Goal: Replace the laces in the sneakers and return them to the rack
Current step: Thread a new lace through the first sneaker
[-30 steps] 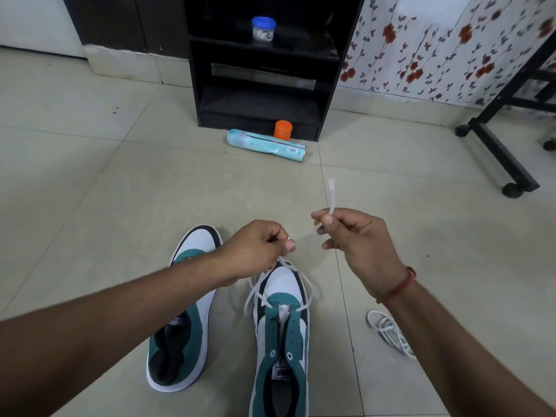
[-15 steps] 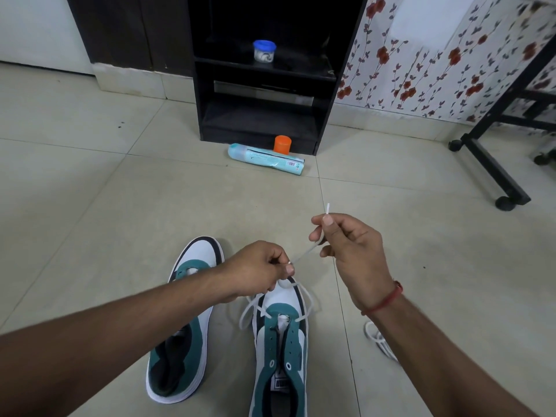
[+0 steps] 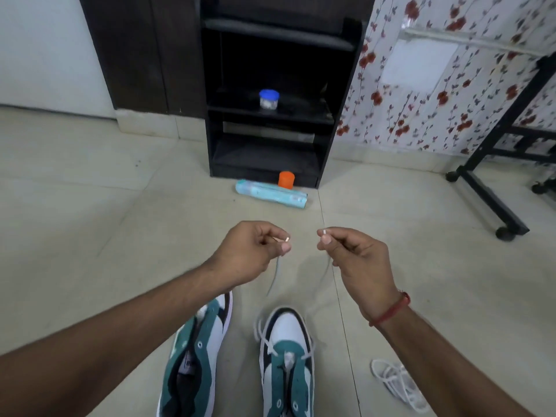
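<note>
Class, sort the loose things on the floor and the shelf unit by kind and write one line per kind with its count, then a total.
Sneakers: 2, left sneaker, right sneaker
Shoelaces: 2, threaded lace, loose lace
Spray can: 1, spray can
Orange cap: 1, orange cap
Blue-lidded jar: 1, jar
Total: 7

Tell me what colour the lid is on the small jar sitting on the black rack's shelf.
Blue; the small clear jar's lid shows best in the head view.

Two sneakers (image 3: 237, 356) lie side by side before the rack (image 3: 270, 94), loose lace (image 3: 397, 386) right.
</note>
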